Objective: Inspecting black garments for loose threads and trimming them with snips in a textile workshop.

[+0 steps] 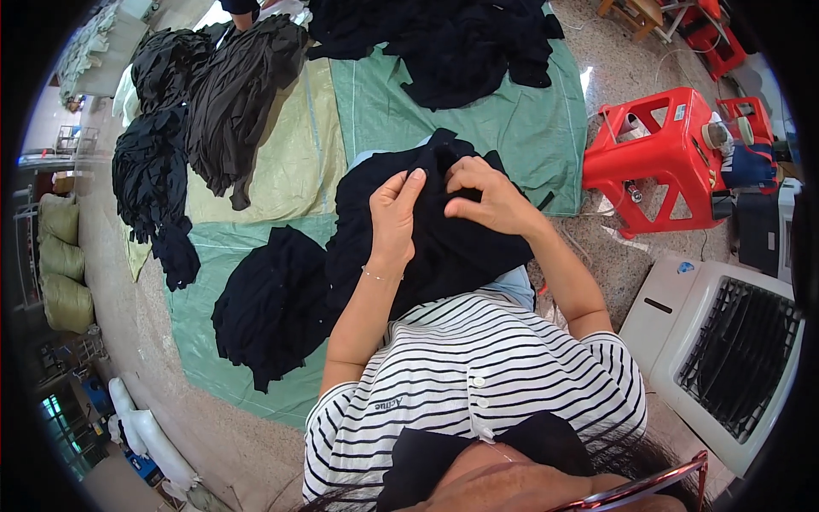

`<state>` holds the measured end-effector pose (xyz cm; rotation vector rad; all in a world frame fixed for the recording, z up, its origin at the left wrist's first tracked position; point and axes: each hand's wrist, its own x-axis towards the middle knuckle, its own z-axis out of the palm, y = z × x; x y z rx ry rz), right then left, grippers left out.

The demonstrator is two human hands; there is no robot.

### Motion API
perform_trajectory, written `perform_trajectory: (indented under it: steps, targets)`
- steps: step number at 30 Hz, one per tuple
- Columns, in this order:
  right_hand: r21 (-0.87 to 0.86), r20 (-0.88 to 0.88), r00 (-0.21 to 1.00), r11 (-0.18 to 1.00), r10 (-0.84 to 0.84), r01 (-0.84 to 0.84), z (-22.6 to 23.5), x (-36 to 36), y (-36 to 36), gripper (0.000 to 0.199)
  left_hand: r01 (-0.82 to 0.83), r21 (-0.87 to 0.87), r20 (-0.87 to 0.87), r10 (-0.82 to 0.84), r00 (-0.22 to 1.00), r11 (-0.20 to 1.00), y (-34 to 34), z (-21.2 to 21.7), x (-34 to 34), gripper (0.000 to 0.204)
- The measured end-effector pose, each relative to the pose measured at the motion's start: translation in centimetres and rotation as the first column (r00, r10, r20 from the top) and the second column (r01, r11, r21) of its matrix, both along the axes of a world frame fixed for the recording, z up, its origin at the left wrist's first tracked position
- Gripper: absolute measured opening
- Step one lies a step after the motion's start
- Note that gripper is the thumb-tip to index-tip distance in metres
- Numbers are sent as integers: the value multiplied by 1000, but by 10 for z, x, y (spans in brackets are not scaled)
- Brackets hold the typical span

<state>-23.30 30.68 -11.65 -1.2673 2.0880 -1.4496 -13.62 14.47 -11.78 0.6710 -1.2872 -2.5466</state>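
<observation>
Both hands grasp one dark garment [435, 230] on the person's lap: the left hand [394, 218] pinches the cloth, the right hand [486, 198] clenches a fold beside it. A green sheet [529, 128] lies beneath, a red stool [670, 158] near its right edge.

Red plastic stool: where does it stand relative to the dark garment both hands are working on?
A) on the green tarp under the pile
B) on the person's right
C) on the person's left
B: the red plastic stool stands on the bare floor, right of the dark garment that the left hand and right hand hold.
</observation>
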Motion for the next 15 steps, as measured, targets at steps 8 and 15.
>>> perform_trajectory:
  steps: [8, 15]
  targets:
    - [-23, -193, 964, 983, -181, 180, 36, 21, -5, 20, -154, -845, -154, 43, 987, 512, -7, 5, -7, 11]
    - [-122, -268, 932, 968, -245, 219, 40, 25, -3, 23, 183, -447, 40, -184, 982, 876, -10, 11, 3, 12]
